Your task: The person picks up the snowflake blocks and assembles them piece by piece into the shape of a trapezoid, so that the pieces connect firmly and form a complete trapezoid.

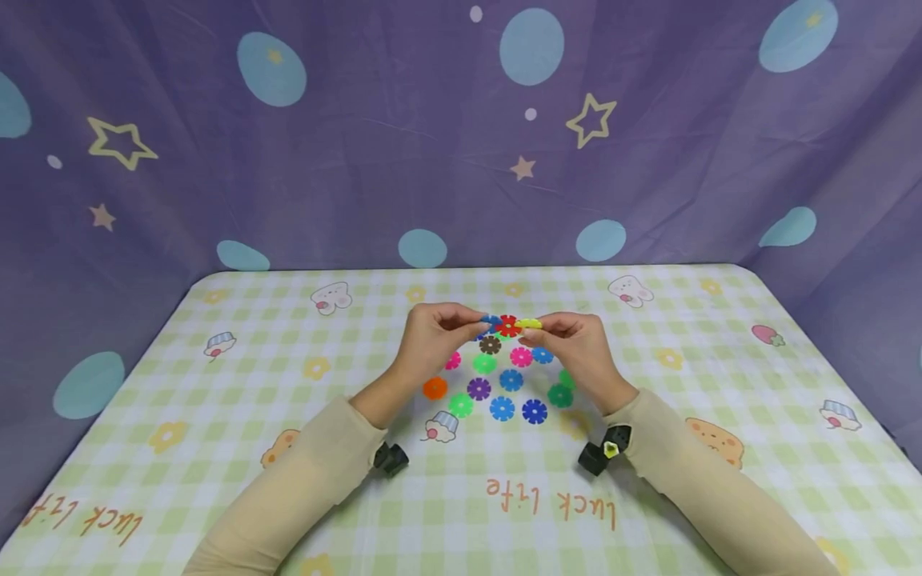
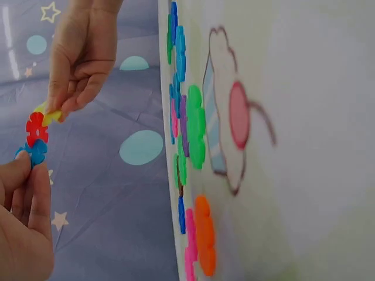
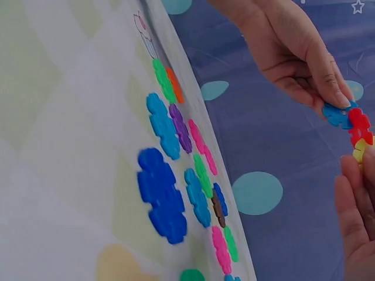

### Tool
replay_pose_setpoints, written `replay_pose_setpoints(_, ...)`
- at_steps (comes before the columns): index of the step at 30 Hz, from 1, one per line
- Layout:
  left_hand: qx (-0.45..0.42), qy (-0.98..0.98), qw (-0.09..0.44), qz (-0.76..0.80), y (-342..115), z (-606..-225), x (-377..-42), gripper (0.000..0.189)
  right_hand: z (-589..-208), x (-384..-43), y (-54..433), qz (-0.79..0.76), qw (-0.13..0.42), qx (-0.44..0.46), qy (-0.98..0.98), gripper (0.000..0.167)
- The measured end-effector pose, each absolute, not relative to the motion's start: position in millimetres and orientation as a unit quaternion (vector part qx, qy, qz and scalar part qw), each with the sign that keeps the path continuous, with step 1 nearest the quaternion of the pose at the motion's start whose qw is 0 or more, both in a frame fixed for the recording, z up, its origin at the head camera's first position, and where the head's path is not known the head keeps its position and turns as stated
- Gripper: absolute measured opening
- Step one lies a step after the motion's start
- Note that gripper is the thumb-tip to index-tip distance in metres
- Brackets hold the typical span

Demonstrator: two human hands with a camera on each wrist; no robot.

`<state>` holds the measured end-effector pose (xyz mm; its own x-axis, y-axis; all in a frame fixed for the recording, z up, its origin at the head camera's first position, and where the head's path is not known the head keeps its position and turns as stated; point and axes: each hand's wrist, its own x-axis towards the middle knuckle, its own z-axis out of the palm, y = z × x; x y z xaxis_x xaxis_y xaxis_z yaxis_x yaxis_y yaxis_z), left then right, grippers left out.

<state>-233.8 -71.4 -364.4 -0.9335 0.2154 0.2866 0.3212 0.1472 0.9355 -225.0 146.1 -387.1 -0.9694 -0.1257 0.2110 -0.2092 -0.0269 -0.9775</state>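
The left hand (image 1: pixel 442 332) pinches a blue disc (image 2: pixel 36 152) between thumb and fingers, and the right hand (image 1: pixel 576 340) pinches a yellow disc (image 1: pixel 529 324) the same way. Between these 2 sits a red disc (image 1: pixel 507 326), touched by neither hand as far as the views show; it seems to be carried by its slots meshing with its neighbours. Yellow shows nearly edge-on while red faces the head camera, an angle that suits slot joints. Gripping only the 2 ends likely leaves the joins uncovered and lets the hands push or steady from opposite sides. All 3 hang above the surface (image 1: pixel 245 416), which gives the fingers room underneath.

Below, loose discs such as brown (image 1: pixel 491 345), purple (image 1: pixel 479 389) and orange (image 1: pixel 435 389) lie flat, mostly spaced apart, probably so each is easy to see and lift, within short reach.
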Motion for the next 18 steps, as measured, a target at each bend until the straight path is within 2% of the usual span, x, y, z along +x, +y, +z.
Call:
replay_pose_setpoints(5, -0.136, -0.754, 0.024, -0.643, -70.8, -366.3, -233.6, 0.019, -387.2, -227.9, 148.6, 0.675, 0.004, 0.135, -0.725, 0.03)
replay_pose_setpoints(11, -0.137, -0.746, 0.02, -0.651, -68.1, -367.6, -233.2, 0.018, -382.4, -225.9, 147.9, 0.646, -0.04, 0.154, -0.746, 0.039)
replay_pose_setpoints(18, -0.152, -0.744, -0.005, -0.651, -64.7, -368.3, -230.5, 0.016, -380.7, -224.0, 143.5, 0.624, -0.039, 0.143, -0.768, 0.04)
